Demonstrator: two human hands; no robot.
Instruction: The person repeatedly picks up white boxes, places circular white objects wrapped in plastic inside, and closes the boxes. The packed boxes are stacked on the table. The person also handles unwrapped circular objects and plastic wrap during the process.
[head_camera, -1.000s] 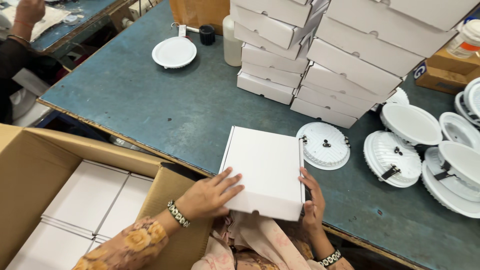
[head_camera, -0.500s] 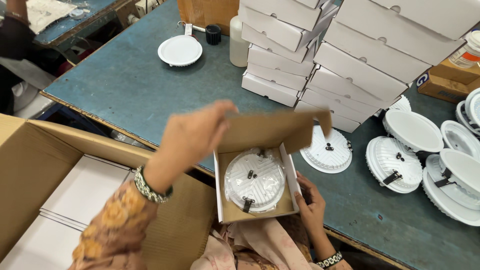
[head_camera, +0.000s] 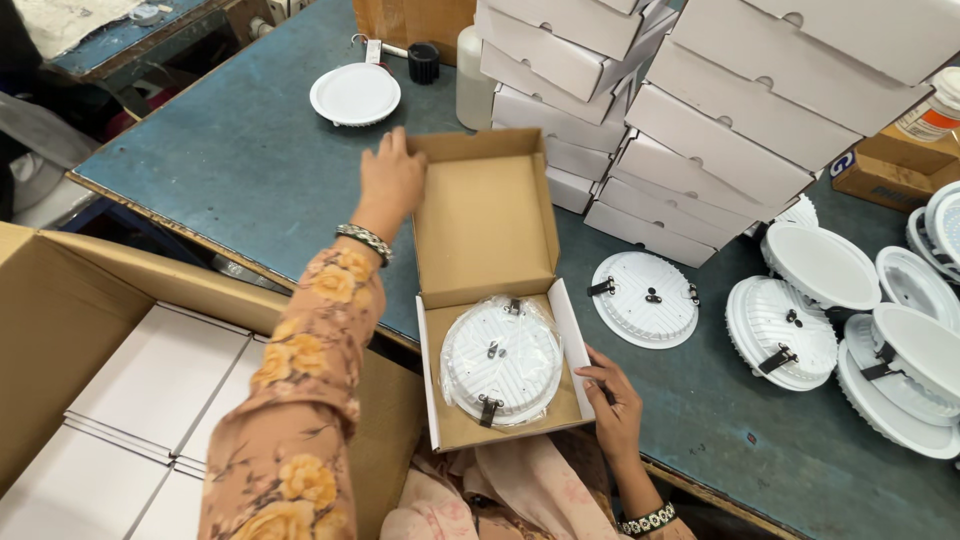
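I cannot see the face of the round white light (head_camera: 502, 362); it lies back-up in a clear bag, inside the small box (head_camera: 497, 400) at the near table edge. Half a second ago the lid was half raised; now it lies fully open. My left hand (head_camera: 392, 180) rests with loose fingers on the lid's (head_camera: 485, 215) far corner. My right hand (head_camera: 612, 400) presses the box's right wall, fingers together. The big carton (head_camera: 60, 330) at left holds white boxes.
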